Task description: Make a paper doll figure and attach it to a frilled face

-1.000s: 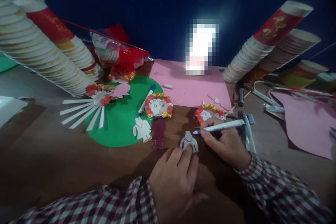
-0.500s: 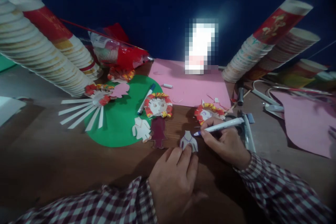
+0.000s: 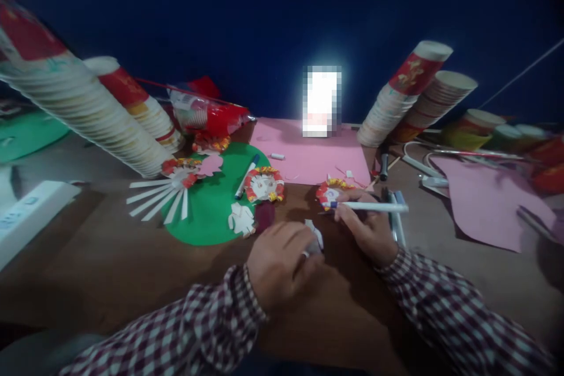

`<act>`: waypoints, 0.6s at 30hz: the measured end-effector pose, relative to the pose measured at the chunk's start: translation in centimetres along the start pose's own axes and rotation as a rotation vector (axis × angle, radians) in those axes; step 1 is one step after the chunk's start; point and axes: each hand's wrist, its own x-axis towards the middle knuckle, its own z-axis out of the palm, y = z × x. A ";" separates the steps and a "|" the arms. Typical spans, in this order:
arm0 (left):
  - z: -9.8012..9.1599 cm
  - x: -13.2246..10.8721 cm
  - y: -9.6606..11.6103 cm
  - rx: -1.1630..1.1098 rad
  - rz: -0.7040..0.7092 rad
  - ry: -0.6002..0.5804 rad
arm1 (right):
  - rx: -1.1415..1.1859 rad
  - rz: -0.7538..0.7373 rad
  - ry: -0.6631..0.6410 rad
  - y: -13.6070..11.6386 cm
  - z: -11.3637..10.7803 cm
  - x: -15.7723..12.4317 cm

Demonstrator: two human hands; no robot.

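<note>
My left hand [image 3: 282, 261] is curled over a small white paper cut-out [image 3: 314, 237] on the brown table, with its fingers closed on it. Just to the right, my right hand [image 3: 368, 226] grips a white marker [image 3: 370, 207] lying almost level, its blue tip pointing left near a red-and-yellow frilled paper face [image 3: 328, 191]. A second frilled paper face [image 3: 263, 183] with a dark paper body lies left of it, beside a white paper dress shape [image 3: 241, 218].
A green paper disc [image 3: 207, 205] carries a blue-capped marker [image 3: 247, 176] and a cut paper-cup fan [image 3: 165, 194]. Pink sheets [image 3: 308, 155] lie behind and at right [image 3: 489, 202]. Leaning stacks of paper cups stand at left [image 3: 88, 111] and right [image 3: 405, 94]. A white box [image 3: 30, 211] sits far left.
The view has pulled back and tilted up. My left hand went from flat fingers pinning the white cut-out to curled around it. My right hand lifted the marker tip off the cut-out, toward the frilled face.
</note>
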 end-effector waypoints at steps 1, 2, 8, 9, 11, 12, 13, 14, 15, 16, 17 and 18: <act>0.0 0.4 -0.5 -0.035 -0.042 0.061 | -0.052 -0.067 0.028 -0.2 0.1 -0.2; 0.0 0.8 -0.9 -0.063 -0.074 0.098 | -0.109 -0.143 0.053 -0.5 0.1 -0.4; 0.1 1.8 -3.2 -0.044 -0.330 0.059 | -0.274 -0.290 0.096 -2.5 -1.4 -1.1; 0.0 2.0 -3.3 -0.037 -0.340 0.026 | -0.296 -0.276 0.107 -2.8 -2.3 -1.3; -0.3 2.4 -3.3 -0.023 -0.359 -0.033 | -0.389 -0.251 0.054 -3.3 -4.6 -1.9; -0.4 2.7 -3.2 -0.013 -0.370 -0.060 | -0.429 -0.252 0.020 -3.3 -5.8 -2.3; -0.5 3.1 -3.0 -0.002 -0.382 -0.082 | -0.467 -0.256 -0.042 -3.3 -7.1 -2.7; -0.5 3.5 -2.9 0.014 -0.393 -0.102 | -0.510 -0.259 -0.088 -3.2 -8.3 -3.2; -0.5 3.8 -2.8 0.031 -0.404 -0.121 | -0.540 -0.256 -0.116 -3.0 -9.4 -3.7; -0.5 4.1 -2.6 0.049 -0.416 -0.138 | -0.558 -0.282 -0.153 -2.8 -10.5 -4.2; -0.4 4.4 -2.5 0.067 -0.428 -0.155 | -0.596 -0.277 -0.162 -2.6 -11.3 -4.6; -0.4 4.5 -2.4 0.084 -0.442 -0.172 | -0.635 -0.284 -0.173 -2.4 -12.1 -4.9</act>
